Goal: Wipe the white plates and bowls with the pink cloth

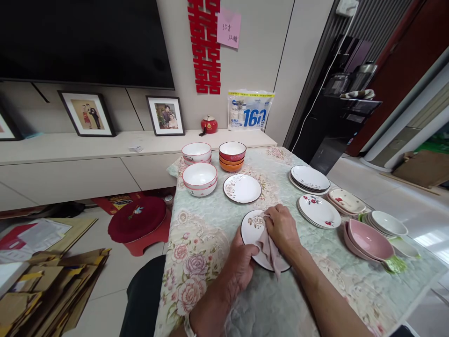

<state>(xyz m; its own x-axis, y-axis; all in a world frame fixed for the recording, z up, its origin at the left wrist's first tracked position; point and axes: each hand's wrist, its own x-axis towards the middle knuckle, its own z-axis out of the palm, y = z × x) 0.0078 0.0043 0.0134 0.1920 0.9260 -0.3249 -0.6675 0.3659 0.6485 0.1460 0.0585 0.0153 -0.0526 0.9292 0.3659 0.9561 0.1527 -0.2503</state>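
Observation:
A white plate with a dark rim and brown flowers (250, 229) is tilted up above the flowered tablecloth (196, 262). My left hand (242, 262) grips its lower left edge, thumb on top. My right hand (282, 227) is closed on a pinkish-grey cloth (268, 248), pressed against the plate's upper right part; the cloth hangs down over the plate's face. Just beyond lies a similar plate (242, 188) on the table. Stacked bowls with red rims (199, 177) stand behind to the left, beside a stack of red and orange bowls (232, 157).
At the right are stacked plates (310, 179), flowered plates (319, 210), square dishes (346, 201), pink bowls (371, 239) and small white bowls (389, 223). A low cabinet (87, 149) borders the table's far side. A red stool (138, 220) and flattened cardboard (63, 276) are at the left.

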